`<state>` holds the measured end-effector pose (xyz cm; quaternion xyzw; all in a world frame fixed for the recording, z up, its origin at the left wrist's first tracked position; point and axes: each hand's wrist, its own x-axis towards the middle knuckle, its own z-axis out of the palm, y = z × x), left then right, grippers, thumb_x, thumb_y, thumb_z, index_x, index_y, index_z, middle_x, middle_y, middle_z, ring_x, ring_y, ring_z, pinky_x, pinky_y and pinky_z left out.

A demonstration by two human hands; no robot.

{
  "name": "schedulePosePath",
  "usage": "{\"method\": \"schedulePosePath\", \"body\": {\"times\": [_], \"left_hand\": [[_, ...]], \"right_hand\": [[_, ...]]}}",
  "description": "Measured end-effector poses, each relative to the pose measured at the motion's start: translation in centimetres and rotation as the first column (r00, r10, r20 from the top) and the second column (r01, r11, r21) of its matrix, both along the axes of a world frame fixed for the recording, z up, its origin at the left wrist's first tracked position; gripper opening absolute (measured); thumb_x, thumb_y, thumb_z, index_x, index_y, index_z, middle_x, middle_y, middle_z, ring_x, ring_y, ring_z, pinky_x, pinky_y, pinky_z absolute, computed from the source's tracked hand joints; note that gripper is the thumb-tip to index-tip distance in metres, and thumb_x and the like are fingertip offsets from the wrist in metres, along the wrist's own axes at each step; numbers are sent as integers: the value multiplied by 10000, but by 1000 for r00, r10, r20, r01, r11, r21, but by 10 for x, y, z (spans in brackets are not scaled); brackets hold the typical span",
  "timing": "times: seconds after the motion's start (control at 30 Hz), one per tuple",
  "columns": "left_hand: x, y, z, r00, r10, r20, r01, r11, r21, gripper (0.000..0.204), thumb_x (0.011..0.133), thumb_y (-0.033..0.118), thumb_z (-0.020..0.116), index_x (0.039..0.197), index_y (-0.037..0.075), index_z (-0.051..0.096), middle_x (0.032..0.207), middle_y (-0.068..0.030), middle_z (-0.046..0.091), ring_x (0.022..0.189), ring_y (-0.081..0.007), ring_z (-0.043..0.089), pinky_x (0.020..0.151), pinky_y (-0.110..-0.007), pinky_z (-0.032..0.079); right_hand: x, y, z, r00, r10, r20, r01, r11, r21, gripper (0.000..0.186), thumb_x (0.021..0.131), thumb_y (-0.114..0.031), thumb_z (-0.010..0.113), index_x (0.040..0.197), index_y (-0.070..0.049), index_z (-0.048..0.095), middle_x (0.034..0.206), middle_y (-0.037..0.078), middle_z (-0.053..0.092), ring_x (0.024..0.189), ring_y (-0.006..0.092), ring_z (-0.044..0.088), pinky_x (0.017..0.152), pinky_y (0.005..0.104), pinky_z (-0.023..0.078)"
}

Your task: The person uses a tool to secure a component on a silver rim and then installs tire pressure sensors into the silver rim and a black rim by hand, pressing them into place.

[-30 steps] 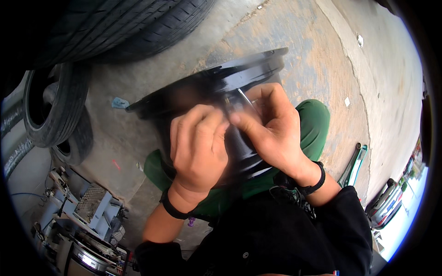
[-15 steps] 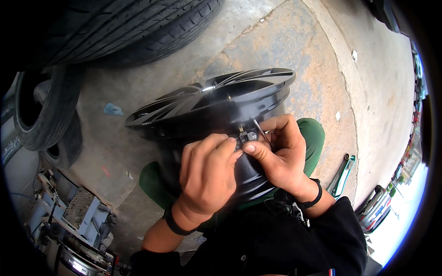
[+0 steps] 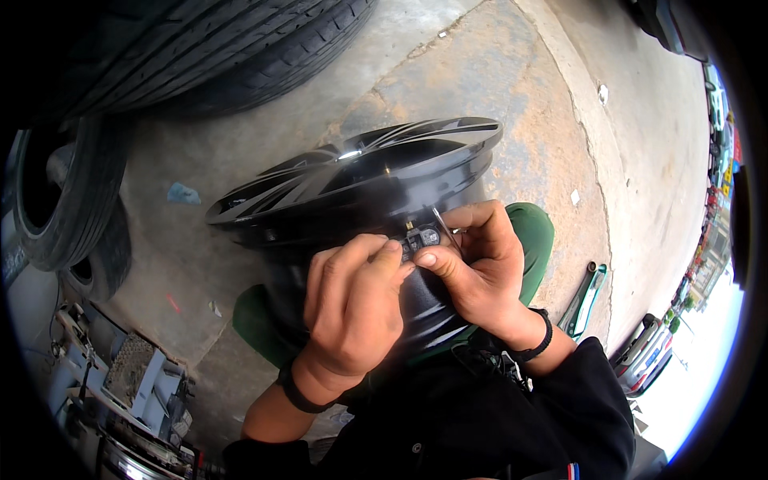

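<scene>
A glossy black and silver alloy wheel (image 3: pixel 432 164) rests tilted between my green-clad knees. At the inner barrel, just below its lip, is a small black valve sensor (image 3: pixel 422 237) with a short brass-coloured stem. My left hand (image 3: pixel 350 308) has its fingers bent and pressed on the sensor's left side. My right hand (image 3: pixel 486 276) pinches at the sensor's right side, thumb on it, with a thin metal tool (image 3: pixel 440 221) upright among the fingers. The tool's lower end is hidden.
Large tyres (image 3: pixel 264 68) fill the upper left, with smaller ones (image 3: pixel 96 208) standing below. A grey machine (image 3: pixel 148 392) is at lower left. A green tool (image 3: pixel 590 296) lies on the concrete floor right of my knee, near a blue scrap (image 3: pixel 184 192). Vehicles (image 3: pixel 644 356) show at far right.
Over the last second the wheel has tipped to show more of its spoked face. Both hands moved down, and the sensor has come into view between them. Since half a second ago little has moved.
</scene>
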<state>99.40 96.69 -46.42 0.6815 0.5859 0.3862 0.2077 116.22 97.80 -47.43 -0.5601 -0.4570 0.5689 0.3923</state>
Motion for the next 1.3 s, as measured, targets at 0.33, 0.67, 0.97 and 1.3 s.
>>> {"method": "schedulePosePath", "body": {"times": [0.33, 0.67, 0.97, 1.3], "left_hand": [[2, 0, 0, 1000, -15, -26, 16, 999, 35, 263, 825, -11, 814, 1061, -40, 700, 1020, -152, 693, 843, -299, 660, 710, -372, 559], [3, 0, -1, 999, -16, -33, 17, 999, 29, 254, 830, -14, 810, 1056, -46, 699, 1015, -152, 691, 845, -296, 661, 712, -365, 559], [1, 1, 0, 999, -29, -37, 31, 999, 40, 251, 832, -18, 806, 1058, -44, 699, 1016, -153, 691, 854, -298, 661, 713, -365, 559], [1, 0, -1, 999, -22, -27, 23, 999, 38, 258, 815, -38, 809, 1046, -55, 695, 1006, -157, 683, 841, -300, 657, 705, -365, 559]], "right_hand": [[-5, -2, -1, 996, -76, -42, 74, 996, -53, 335, 891, -122, 833, 1067, -3, 574, 775, 1, 669, 677, -14, 535, 567, 170, 436], [0, -4, -2, 997, -29, 74, 27, 999, 21, 333, 877, -127, 848, 1056, -15, 590, 697, -39, 583, 616, -12, 460, 527, 177, 380], [-3, -4, -2, 994, -40, 105, 37, 999, 29, 324, 871, -139, 855, 1045, -26, 606, 657, -59, 522, 589, -5, 406, 508, 186, 345], [1, -5, 6, 993, 60, 106, -51, 995, -84, 296, 928, -56, 774, 1114, 6, 553, 947, 46, 682, 815, 59, 624, 701, 204, 481]]}}
